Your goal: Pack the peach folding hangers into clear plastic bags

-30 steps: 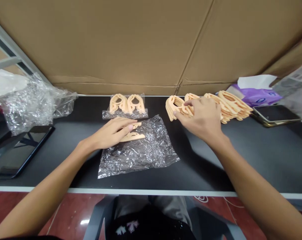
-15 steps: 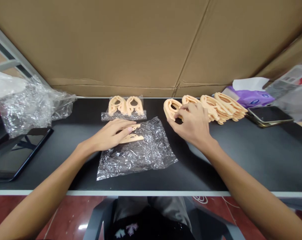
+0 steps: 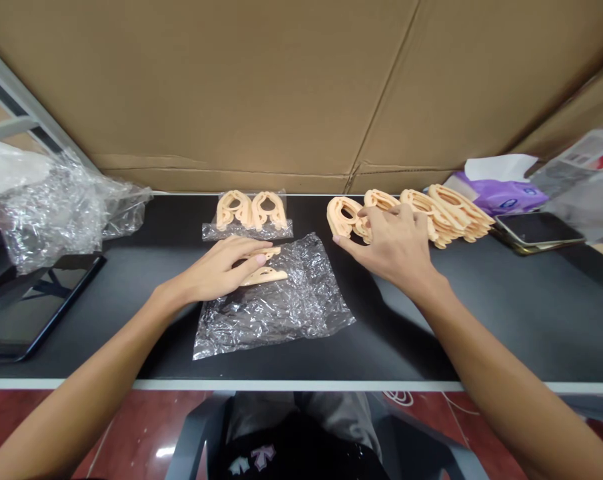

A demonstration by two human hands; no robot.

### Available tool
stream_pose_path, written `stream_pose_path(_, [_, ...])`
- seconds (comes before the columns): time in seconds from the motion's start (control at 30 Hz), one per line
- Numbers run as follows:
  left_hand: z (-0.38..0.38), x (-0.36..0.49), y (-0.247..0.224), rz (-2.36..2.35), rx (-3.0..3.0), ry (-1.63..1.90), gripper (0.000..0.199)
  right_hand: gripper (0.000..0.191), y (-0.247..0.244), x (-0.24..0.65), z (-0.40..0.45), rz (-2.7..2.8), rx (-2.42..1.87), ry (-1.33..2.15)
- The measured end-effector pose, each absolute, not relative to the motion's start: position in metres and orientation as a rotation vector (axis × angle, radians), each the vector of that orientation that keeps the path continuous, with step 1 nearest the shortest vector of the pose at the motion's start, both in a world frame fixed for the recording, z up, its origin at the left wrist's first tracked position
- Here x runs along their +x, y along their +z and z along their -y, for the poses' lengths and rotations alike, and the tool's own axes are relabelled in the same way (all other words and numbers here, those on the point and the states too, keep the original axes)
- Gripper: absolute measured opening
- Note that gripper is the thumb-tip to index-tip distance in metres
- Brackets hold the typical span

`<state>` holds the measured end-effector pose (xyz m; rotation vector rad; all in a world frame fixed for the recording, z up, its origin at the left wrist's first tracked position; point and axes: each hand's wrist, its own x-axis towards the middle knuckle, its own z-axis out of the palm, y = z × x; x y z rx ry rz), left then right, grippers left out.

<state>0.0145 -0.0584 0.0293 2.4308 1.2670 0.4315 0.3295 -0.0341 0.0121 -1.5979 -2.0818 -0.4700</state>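
My left hand [image 3: 220, 267] lies flat on a peach plastic piece [image 3: 265, 275] that rests on a crinkled clear plastic bag [image 3: 276, 300] spread on the black table [image 3: 506, 307]. My right hand [image 3: 394, 245] reaches to a row of peach plastic pieces [image 3: 431, 210] leaning against each other at the table's back, its fingers pinching the leftmost ones [image 3: 344, 216]. A sealed clear packet holding two peach pieces [image 3: 251, 212] lies behind the open bag.
A cardboard wall [image 3: 281, 87] closes the back. Crumpled clear plastic [image 3: 56, 207] and a dark tablet [image 3: 31, 303] sit at the left. A phone [image 3: 536, 230], a purple tissue pack [image 3: 506, 190] and a clear packet [image 3: 586, 180] are at the right.
My right hand slid slightly left along the row of peach pieces and closed its fingers on the leftmost ones. My left hand stayed on the piece over the bag.
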Motion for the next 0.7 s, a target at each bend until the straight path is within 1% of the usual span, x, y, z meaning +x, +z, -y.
stream_pose_path(0.07, [0.0584,0.015,0.0298,-1.251,2.438,0.43,0.058,0.049,0.0125,0.3284,0.0344,2.068,-1.607,-0.458])
stream_pose_path(0.1, [0.0585,0.0151,0.0301,-1.246,2.441,0.429,0.058,0.05,0.0127,0.328,0.0347,2.059,-1.617,-0.461])
stream_pose_path(0.23, [0.059,0.015,0.0302,-1.242,2.443,0.426,0.058,0.067,0.0128,0.3295,0.0357,2.05,-1.673,-0.503])
stream_pose_path(0.3, [0.059,0.0147,0.0298,-1.237,2.442,0.428,0.058,0.07,0.0127,0.3313,0.0355,2.075,-1.701,-0.528])
stream_pose_path(0.5, [0.0587,0.0143,0.0294,-1.259,2.428,0.426,0.057,0.061,0.0127,0.3317,0.0344,2.095,-1.693,-0.587])
stream_pose_path(0.6, [0.0589,0.0144,0.0301,-1.265,2.425,0.414,0.058,0.061,0.0131,0.3289,0.0343,2.025,-1.722,-0.515])
stream_pose_path(0.7, [0.0591,0.0146,0.0307,-1.284,2.424,0.404,0.059,0.059,0.0162,0.3281,0.0329,1.926,-1.711,-0.372])
